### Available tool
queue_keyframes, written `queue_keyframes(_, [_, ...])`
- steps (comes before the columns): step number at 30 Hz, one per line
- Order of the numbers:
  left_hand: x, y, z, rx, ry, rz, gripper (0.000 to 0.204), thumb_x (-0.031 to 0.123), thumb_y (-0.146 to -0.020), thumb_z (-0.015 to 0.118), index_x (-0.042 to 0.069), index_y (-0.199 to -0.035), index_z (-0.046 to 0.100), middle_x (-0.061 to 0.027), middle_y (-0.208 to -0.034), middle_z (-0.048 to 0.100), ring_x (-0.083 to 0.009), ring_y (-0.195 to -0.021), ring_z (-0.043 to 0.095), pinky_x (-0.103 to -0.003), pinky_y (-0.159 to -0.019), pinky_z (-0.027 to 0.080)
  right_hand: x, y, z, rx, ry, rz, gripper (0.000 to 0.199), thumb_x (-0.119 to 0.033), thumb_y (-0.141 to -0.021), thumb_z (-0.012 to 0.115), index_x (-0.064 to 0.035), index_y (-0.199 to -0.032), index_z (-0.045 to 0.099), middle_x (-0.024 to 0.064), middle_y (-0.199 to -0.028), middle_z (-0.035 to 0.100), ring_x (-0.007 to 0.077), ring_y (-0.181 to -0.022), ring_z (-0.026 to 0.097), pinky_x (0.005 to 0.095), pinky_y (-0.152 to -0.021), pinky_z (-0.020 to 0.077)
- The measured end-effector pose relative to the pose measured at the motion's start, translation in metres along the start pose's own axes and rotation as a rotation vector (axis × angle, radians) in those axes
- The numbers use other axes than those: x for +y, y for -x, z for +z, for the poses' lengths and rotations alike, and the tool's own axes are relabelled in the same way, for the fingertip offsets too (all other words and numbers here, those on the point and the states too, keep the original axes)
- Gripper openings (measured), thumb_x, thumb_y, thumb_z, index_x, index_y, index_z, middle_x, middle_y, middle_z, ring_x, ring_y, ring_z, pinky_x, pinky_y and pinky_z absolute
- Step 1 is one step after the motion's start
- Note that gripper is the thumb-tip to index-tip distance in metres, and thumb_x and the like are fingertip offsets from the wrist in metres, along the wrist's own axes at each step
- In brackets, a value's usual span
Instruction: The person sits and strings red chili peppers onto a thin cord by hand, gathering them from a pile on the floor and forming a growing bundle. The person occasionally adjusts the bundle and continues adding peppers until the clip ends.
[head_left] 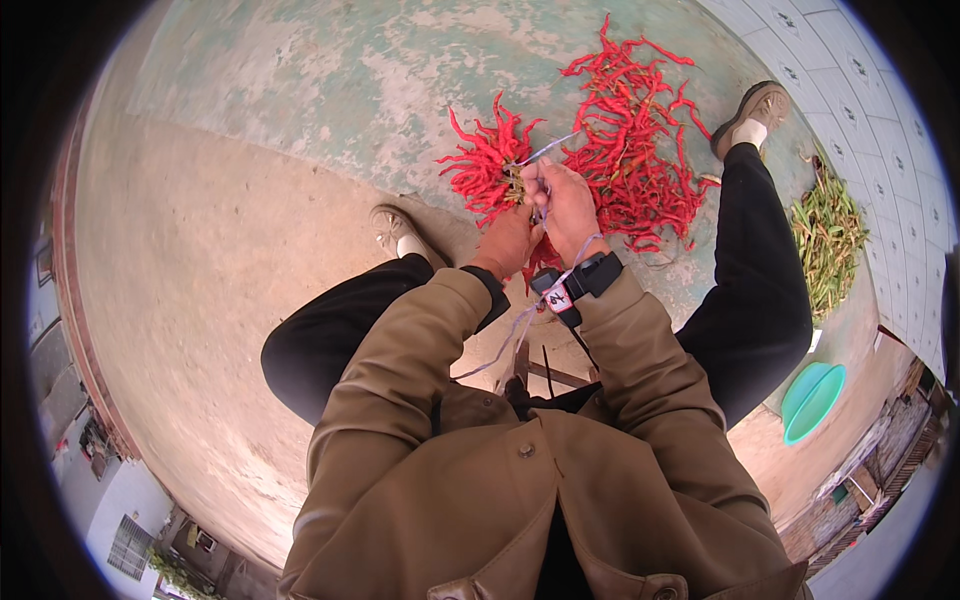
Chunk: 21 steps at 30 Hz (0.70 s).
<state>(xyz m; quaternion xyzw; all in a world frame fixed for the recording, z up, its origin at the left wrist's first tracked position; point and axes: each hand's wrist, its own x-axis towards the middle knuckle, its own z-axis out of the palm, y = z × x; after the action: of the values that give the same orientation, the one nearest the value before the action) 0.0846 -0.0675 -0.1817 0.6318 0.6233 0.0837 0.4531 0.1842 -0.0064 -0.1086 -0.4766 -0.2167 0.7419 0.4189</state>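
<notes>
Just below the red chili bunch (pixel 485 165), the left hand (pixel 507 243) and right hand (pixel 568 205) hide part of at least 1 purple string (pixel 552 146), whose end farther below disappears behind the left sleeve (pixel 400 330).

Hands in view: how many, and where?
2: the left hand just below the red chili bunch, the right hand at its lower right. No others show.

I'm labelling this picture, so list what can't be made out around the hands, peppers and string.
All in the head view:
- What exactly the left hand and right hand pinch: fingertips partly hidden by the hands themselves.
- Purple string: its lower end is lost at the left sleeve.
- Red peppers below the hands: mostly covered by hands and wrists.
- Green pile: single pieces too small to identify.
</notes>
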Motion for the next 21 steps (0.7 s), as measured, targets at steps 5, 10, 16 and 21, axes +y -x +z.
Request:
queue_keyframes(5, [-0.024,-0.004,0.029,0.157,0.031,0.196,0.032,0.025,-0.083,0.049,0.003,-0.107,0.049,-0.0218,-0.103,0.053,-0.0387,-0.097,0.05,-0.044,-0.083,0.041,0.003,0.016,0.025,-0.001,0.077,0.058,0.03,-0.023,-0.09,0.049,0.0012,-0.075,0.058,-0.0027,-0.06,0.042,0.0055,-0.055,0.035,0.0211,-0.052,0.0293])
queue_keyframes(10, [-0.048,-0.027,0.017,0.25,0.367,-0.004,0.038,0.03,-0.077,0.054,0.004,-0.104,0.048,-0.0211,-0.105,0.051,-0.0378,-0.097,0.049,-0.044,-0.08,0.042,0.001,0.029,0.047,-0.116,0.208,-0.062,0.032,-0.024,-0.089,0.05,-0.0008,-0.07,0.058,-0.0015,-0.062,0.048,0.0057,-0.059,0.041,0.0215,-0.055,0.0325])
queue_keyframes(16, [-0.055,-0.05,-0.065,0.446,-0.523,0.083,0.027,0.025,-0.077,0.055,0.005,-0.093,0.047,-0.0186,-0.099,0.052,-0.0377,-0.096,0.052,-0.045,-0.079,0.045,0.007,0.013,0.05,-0.34,0.594,-0.273,0.031,-0.022,-0.09,0.046,-0.0002,-0.071,0.057,0.004,-0.067,0.054,0.0117,-0.064,0.048,0.0265,-0.064,0.0391])
queue_keyframes(21, [-0.042,-0.054,-0.077,0.396,-0.442,-0.102,0.031,0.022,-0.079,0.056,0.003,-0.102,0.046,-0.02,-0.105,0.053,-0.0374,-0.096,0.054,-0.045,-0.08,0.046,0.025,0.021,0.027,-0.329,1.284,-0.677,0.013,-0.015,-0.077,0.056,-0.0035,-0.079,0.061,0.0109,-0.101,0.057,0.0259,-0.103,0.051,0.0405,-0.088,0.0362])
